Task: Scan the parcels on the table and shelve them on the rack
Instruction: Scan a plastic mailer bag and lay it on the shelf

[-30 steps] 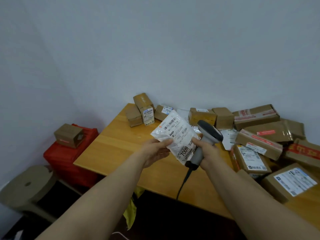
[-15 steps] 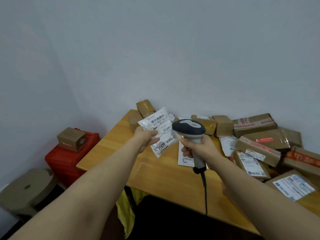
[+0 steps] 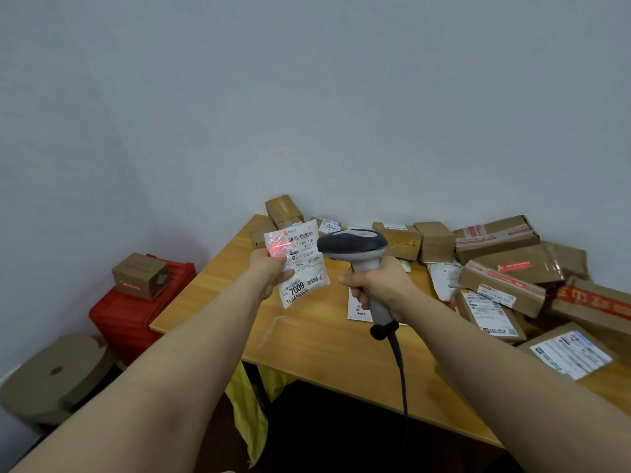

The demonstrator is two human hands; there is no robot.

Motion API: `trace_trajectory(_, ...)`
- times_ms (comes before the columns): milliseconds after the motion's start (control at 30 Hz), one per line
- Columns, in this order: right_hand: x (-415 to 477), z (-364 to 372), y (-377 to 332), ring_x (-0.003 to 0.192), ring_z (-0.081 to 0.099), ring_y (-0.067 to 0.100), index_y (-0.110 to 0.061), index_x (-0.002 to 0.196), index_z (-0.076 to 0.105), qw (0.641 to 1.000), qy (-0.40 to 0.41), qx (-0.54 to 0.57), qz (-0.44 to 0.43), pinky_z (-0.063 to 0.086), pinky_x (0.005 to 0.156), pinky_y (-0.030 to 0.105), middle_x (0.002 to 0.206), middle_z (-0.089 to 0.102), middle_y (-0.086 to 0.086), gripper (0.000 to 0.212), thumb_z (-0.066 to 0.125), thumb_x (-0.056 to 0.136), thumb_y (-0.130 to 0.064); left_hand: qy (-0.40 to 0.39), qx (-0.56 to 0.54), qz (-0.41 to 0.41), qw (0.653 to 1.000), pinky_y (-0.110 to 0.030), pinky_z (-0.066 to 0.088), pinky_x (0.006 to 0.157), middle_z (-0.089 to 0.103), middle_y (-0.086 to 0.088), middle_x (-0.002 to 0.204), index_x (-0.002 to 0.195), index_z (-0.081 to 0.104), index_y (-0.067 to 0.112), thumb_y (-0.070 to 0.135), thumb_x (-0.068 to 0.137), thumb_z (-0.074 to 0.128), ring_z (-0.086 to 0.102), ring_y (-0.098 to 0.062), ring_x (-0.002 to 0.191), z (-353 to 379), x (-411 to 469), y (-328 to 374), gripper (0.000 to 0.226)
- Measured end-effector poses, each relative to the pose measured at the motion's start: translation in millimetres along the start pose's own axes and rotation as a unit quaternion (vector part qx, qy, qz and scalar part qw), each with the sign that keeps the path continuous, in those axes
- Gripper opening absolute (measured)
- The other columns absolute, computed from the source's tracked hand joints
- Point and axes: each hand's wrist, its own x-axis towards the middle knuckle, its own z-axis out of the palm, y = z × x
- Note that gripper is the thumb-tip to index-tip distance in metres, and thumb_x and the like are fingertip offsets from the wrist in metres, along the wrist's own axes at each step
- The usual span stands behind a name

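Parcel sorting room, wooden surface (image 3: pixel 307 343) heaped with labelled cardboard parcels (image 3: pixel 495 235), handheld barcode scanner (image 3: pixel 355 249), bare grey walls (image 3: pixel 341 114)

The person's left hand (image 3: pixel 269 272) and right hand (image 3: pixel 377 289) are bare. Both forearms are bare too, uncovered from the wrists to the bottom edge of the view. The forearms look smooth and broaden toward the camera, stretched by the wide lens. The fingernails are too small to make out.

Scanner cable (image 3: pixel 401 373) end beyond bottom edge
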Motion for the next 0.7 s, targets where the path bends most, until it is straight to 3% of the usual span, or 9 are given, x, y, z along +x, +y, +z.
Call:
trace_trajectory(267,-4.5,-2.3,-5.3,0.040,0.044,0.014,-0.007,0.068,0.058,1.000,0.007,0.000,-0.001,0.042,0.044,0.025,0.050,0.054,0.006,0.019,0.073,0.080,-0.005,0.007,0.009,-0.003,1.000,-0.026,0.059,0.054,0.058,-0.015,0.107,0.102,0.053,0.004,-0.004,0.096,0.048,0.061,-0.033,0.101,-8.5,3.1,0.1,0.012)
trace_trajectory(433,-5.9,-3.7,-7.2,0.038,0.043,0.014,-0.006,0.067,0.058,1.000,0.014,-0.006,0.005,0.041,0.043,0.025,0.050,0.054,0.007,0.020,0.074,0.079,-0.004,0.009,0.013,-0.004,1.000,-0.023,0.058,0.051,0.059,-0.015,0.109,0.105,0.053,0.004,-0.004,0.097,0.047,0.060,-0.030,0.094,-14.8,3.8,0.7,0.013)
trace_trajectory(700,-3.8,-3.3,-8.9,0.038,0.044,0.013,-0.007,0.069,0.059,1.000,0.003,-0.021,-0.002,0.042,0.043,0.025,0.051,0.055,0.007,0.019,0.074,0.079,-0.005,0.009,0.024,-0.005,1.000,-0.030,0.057,0.060,0.057,-0.021,0.126,0.122,0.052,-0.001,-0.005,0.097,0.046,0.059,-0.038,0.113,-20.1,0.5,6.3,0.026)
